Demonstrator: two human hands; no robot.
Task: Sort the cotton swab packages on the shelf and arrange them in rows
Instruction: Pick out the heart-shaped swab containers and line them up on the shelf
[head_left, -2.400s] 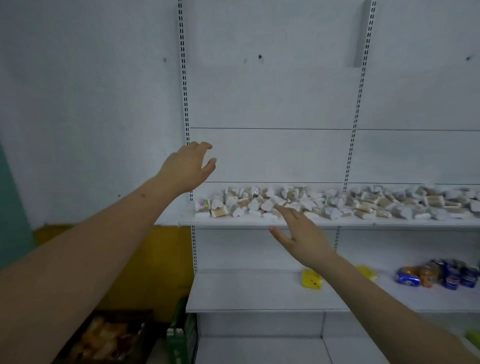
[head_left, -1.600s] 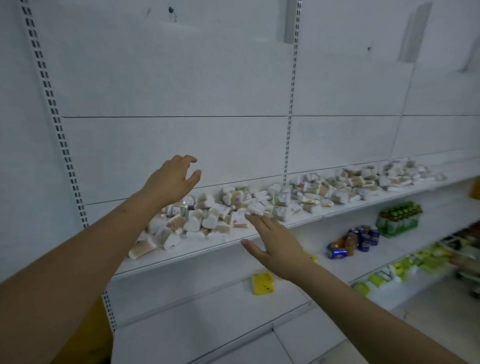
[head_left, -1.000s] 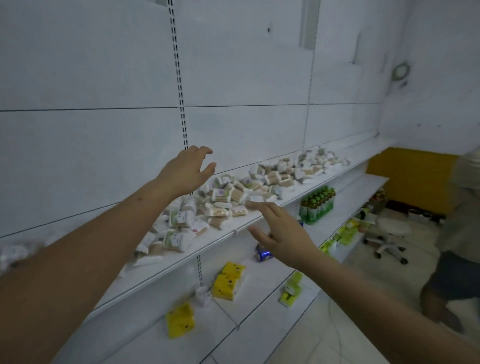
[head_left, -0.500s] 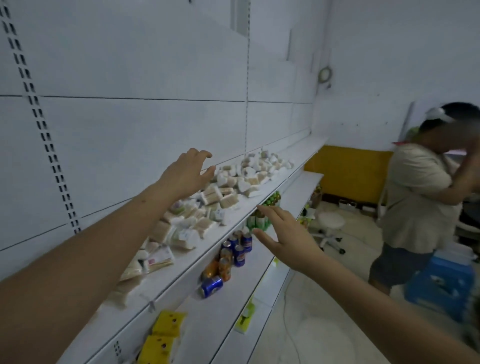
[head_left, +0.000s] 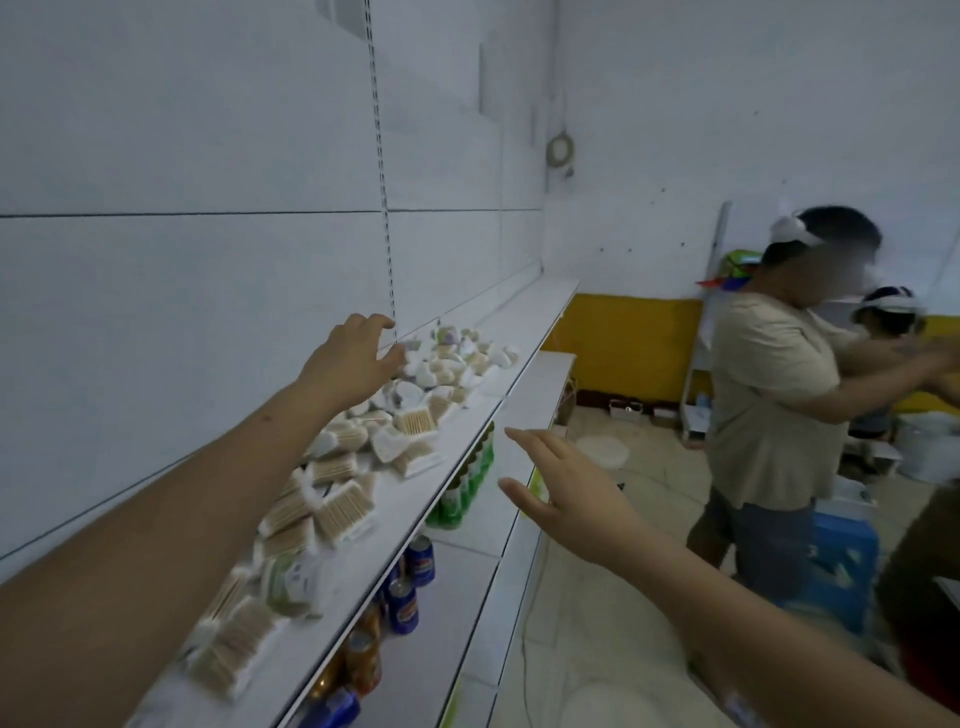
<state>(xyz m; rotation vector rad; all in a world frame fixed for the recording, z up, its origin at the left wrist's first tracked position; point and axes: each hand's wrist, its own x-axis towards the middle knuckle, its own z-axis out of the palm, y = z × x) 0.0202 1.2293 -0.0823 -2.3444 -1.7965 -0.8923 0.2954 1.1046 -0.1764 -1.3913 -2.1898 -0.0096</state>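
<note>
Loose heap of small clear cotton swab packages (head_left: 363, 457) along long white metal shelf (head_left: 457, 452), left hand (head_left: 353, 358) fingers loosely curled, empty, above heap at 10 o'clock, right hand (head_left: 566, 493) spread flat, empty, beyond shelf edge at 3 o'clock, blue drink cans (head_left: 405, 587) on lower shelf at 6 o'clock.

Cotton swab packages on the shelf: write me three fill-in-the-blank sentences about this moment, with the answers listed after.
1. The cotton swab packages lie in a loose ____ on the shelf, not in rows.
2. The left hand hovers over the packages and holds ____.
3. The right hand is out in front of the shelf edge with its fingers ____.
4. On the shelf below stand green ____, with drink cans nearer the camera.

Missing words: pile; nothing; straight; bottles
</note>
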